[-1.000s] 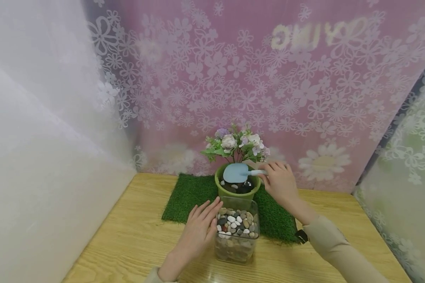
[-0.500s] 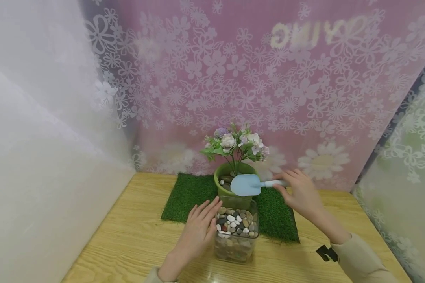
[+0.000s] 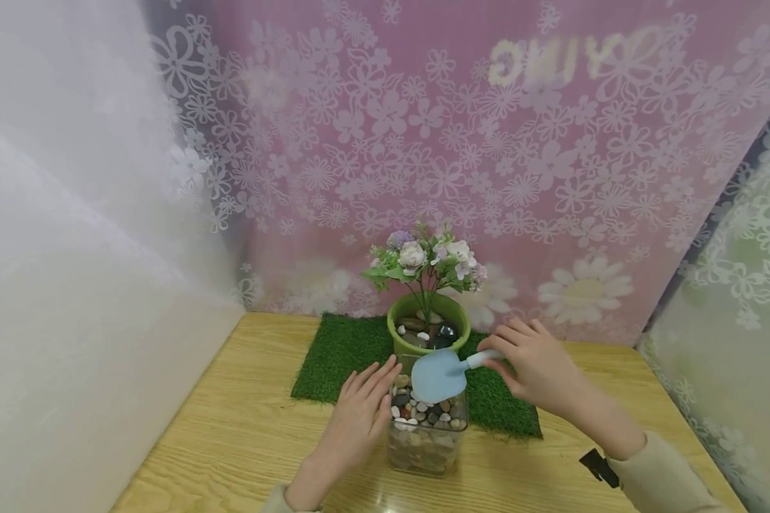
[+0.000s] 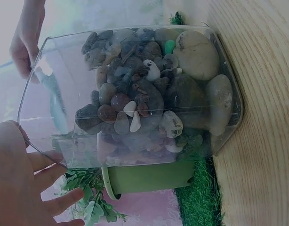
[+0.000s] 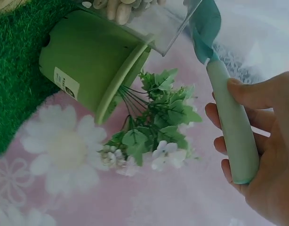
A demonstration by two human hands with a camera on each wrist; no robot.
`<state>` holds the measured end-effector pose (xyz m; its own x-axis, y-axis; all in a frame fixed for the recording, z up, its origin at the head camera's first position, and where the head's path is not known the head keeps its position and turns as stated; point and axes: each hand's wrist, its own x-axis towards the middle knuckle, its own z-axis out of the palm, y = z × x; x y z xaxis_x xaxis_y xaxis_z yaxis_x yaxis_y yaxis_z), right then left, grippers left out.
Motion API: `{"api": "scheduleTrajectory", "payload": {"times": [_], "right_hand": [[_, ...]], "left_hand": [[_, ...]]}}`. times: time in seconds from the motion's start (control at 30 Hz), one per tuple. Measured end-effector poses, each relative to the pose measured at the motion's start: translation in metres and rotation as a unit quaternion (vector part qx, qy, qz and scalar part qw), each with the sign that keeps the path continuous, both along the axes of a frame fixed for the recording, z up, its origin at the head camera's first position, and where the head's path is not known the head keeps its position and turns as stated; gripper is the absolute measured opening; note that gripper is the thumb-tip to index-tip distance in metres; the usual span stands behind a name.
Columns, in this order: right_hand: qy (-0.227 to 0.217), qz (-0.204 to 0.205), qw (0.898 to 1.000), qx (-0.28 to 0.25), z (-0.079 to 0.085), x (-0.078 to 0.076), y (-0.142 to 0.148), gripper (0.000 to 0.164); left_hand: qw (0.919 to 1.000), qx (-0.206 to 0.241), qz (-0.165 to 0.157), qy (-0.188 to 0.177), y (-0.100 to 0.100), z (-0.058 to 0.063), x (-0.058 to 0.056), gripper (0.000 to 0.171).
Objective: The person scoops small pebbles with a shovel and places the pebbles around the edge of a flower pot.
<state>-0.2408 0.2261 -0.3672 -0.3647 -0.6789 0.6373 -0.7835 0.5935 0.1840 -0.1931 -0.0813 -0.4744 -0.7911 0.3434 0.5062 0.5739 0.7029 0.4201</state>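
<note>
My right hand [image 3: 539,367] grips the pale handle of a small light-blue hand trowel [image 3: 439,376]. The trowel's blade is over the mouth of a clear square container [image 3: 423,456]; whether it touches the pebbles [image 3: 417,413] cannot be told. In the left wrist view the blade [image 4: 55,101] shows through the clear wall, above the stones. My left hand [image 3: 359,420] rests against the container's left upper edge, fingers stretched out. Just behind stands a green flowerpot [image 3: 398,342] with artificial flowers [image 3: 426,260] and several stones inside. In the right wrist view, fingers wrap the trowel's handle [image 5: 234,127].
The pot stands on a green artificial turf mat [image 3: 346,360] on a wooden table [image 3: 231,427]. A pink flowered curtain [image 3: 385,142] hangs behind, with pale sheets at both sides. A black clip-like piece [image 3: 599,468] is by the right sleeve.
My right hand has brought the trowel from above the flowerpot, first rightward, then down and toward me over the clear container. My left hand has stayed at the container's edge.
</note>
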Motion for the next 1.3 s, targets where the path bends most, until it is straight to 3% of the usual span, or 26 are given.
{"api": "scheduleTrajectory", "payload": {"times": [0.33,0.57,0.9,1.1,1.17,1.3], "right_hand": [[0.085,0.017,0.989,0.12,0.004,0.003,-0.022,0.053],[0.137,0.031,0.978,0.153,0.003,0.006,-0.038,0.052],[0.13,0.052,0.975,0.17,0.007,0.005,-0.039,0.061],[0.131,0.063,0.978,0.15,0.003,0.002,-0.045,0.056],[0.12,0.063,0.981,0.138,0.001,0.0,-0.046,0.052],[0.085,0.049,0.989,0.114,-0.003,-0.004,-0.044,0.015]], "left_hand": [[1.0,0.002,-0.002,-0.009,0.0,0.0,0.0,0.047],[0.9999,0.002,-0.004,-0.012,0.0,0.0,0.0,0.047],[0.9999,-0.001,-0.005,-0.015,-0.001,0.001,0.001,0.047],[0.9999,-0.003,-0.001,-0.012,-0.001,0.0,0.001,0.047],[1.0,-0.003,0.0,-0.009,-0.001,-0.001,0.001,0.047],[1.0,-0.004,0.003,0.0,0.0,-0.001,0.0,0.047]]}}
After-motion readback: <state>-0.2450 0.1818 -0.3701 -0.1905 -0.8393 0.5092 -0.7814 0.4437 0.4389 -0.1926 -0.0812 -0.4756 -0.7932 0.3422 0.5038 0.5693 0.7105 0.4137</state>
